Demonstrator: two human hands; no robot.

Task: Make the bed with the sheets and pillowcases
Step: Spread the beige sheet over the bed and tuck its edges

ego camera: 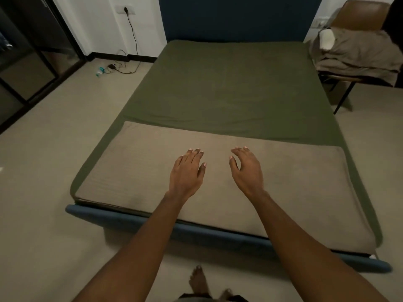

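Left hand: fingers spread, palm down over folded taupe blanket.
Right hand: fingers loosely parted, gripping nothing.
Blanket: under both hands, spanning olive-green fitted sheet at 6 o'clock.
Crumpled beige linens: brown chair, 2 o'clock.

Chair cut by right edge, seat hidden under heaped bedding. Small floor items by cable too small to identify. Foot cropped at bottom.
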